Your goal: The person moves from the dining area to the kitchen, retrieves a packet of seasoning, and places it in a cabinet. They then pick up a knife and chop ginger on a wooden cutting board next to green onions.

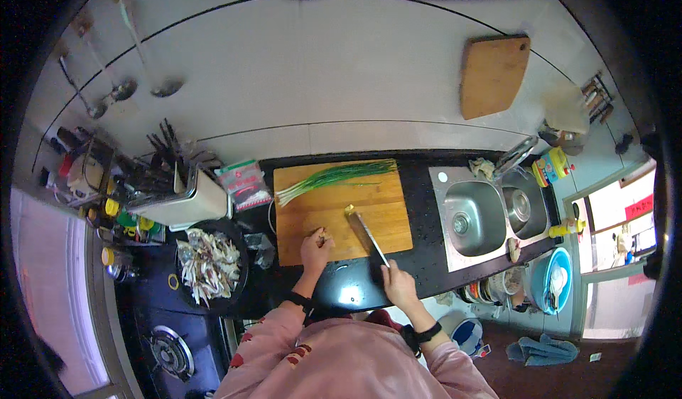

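My right hand (399,287) grips a kitchen knife (371,238) by its handle, with the blade angled up and left over the wooden cutting board (298,212). At the blade's far end sits a small yellowish piece of food (349,209), possibly ginger; whether it lies on the board or sticks to the blade is unclear. Low on the board, my left hand (315,252) has its fingers curled around a small brown piece (323,235), mostly hidden by them. A bunch of green onions (335,179) lies across the board's top, white ends to the left.
Left of the board are a plastic bag (246,186), a utensil holder (197,199) and a dark pan (242,268) heaped with cut seafood or fish (209,268). A gas burner (170,352) is lower left. On the right is a double steel sink (474,218).
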